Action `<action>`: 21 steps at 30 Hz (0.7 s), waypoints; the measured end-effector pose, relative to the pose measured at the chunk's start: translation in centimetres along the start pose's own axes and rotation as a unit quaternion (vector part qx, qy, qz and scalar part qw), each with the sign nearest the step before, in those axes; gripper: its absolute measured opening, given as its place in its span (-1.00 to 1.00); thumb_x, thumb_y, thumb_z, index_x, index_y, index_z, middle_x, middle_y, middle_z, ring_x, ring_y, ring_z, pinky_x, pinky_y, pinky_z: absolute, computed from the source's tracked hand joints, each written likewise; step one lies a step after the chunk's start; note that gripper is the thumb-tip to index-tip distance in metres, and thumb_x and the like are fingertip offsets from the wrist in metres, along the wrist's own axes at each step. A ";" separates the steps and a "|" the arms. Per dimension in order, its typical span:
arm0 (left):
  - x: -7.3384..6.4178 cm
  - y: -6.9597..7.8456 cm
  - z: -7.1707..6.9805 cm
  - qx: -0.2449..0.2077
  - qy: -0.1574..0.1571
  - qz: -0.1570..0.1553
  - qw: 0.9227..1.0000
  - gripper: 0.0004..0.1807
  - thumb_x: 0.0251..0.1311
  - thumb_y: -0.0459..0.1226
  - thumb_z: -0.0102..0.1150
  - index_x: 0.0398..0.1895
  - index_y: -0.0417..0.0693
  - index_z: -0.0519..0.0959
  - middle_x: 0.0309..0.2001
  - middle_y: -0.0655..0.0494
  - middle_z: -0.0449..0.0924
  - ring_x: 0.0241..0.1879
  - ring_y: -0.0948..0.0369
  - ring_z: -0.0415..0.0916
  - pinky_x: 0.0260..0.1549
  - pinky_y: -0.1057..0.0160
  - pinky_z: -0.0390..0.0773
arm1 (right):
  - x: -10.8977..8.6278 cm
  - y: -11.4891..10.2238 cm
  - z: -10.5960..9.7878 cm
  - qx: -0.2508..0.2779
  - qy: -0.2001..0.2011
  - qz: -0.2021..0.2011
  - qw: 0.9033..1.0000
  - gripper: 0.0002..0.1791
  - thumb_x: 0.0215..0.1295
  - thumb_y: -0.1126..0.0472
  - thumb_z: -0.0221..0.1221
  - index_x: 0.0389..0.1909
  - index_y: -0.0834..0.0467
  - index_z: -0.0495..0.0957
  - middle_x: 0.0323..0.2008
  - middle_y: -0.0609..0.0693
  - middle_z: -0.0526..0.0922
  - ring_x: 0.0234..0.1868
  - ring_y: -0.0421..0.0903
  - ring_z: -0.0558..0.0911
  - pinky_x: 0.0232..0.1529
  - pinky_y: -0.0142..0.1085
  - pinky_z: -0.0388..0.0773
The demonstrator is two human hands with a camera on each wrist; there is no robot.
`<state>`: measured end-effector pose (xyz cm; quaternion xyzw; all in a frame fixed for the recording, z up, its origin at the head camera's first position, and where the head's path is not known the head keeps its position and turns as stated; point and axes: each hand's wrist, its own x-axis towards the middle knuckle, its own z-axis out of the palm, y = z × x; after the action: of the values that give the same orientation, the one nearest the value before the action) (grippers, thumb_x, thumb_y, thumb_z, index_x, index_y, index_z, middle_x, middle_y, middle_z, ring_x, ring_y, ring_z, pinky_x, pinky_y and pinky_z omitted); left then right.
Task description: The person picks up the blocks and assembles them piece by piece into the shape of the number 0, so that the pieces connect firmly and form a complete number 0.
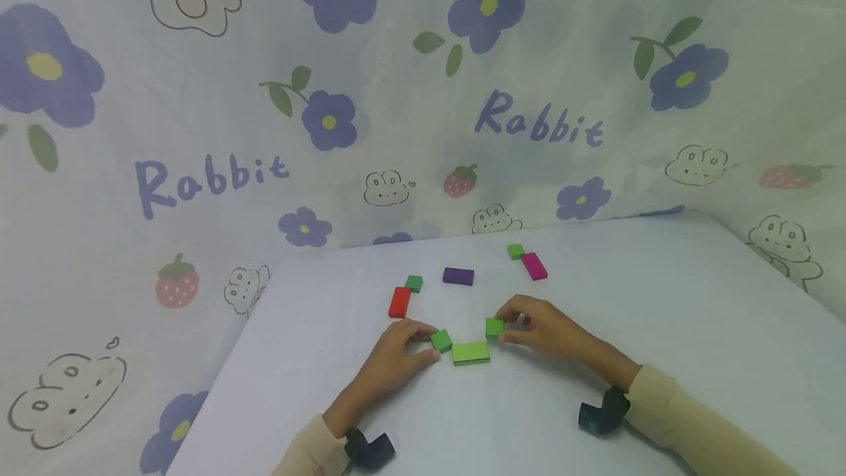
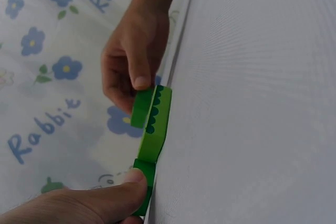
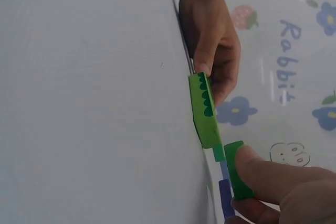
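A light green rectangular block (image 1: pixel 471 352) lies on the white table between the two hands; the wrist views show dark green scallops along its side. My left hand (image 1: pixel 396 360) pinches a small green block (image 1: pixel 441 341) between thumb and fingers, at the light green block's left end. On the other side, my right hand (image 1: pixel 545 327) pinches another small green block (image 1: pixel 494 327) by its right edge, just behind the light green block's right end. In the right wrist view this right-hand block (image 3: pixel 239 170) appears upright under the thumb (image 3: pixel 247 156). Fingers behind each block are partly hidden.
Farther back on the table (image 1: pixel 595 278) lie a red block (image 1: pixel 399 302) touching or close to a green block (image 1: pixel 413 283), a purple block (image 1: pixel 459 276), and a magenta block (image 1: pixel 534 266) by a green one (image 1: pixel 515 251). A printed cloth (image 1: pixel 410 131) hangs behind.
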<state>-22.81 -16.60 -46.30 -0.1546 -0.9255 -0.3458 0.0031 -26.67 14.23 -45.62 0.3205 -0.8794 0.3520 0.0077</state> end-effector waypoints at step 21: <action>0.0 0.0 -0.1 0.002 0.004 0.010 1.000 -0.64 0.16 -0.16 0.39 0.05 0.17 0.62 -0.11 0.32 0.58 0.01 0.28 0.47 0.06 0.10 0.52 | 0.0 0.7 0.8 -0.031 0.007 -0.013 0.999 -0.70 0.13 0.09 0.44 -0.13 -0.01 0.63 -0.22 -0.25 0.61 -0.12 -0.26 0.53 -0.04 -0.33 0.55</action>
<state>-22.82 -16.64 -46.21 -0.1626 -0.9246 -0.3442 0.0111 -26.95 14.14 -46.64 0.3294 -0.8856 0.3264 0.0286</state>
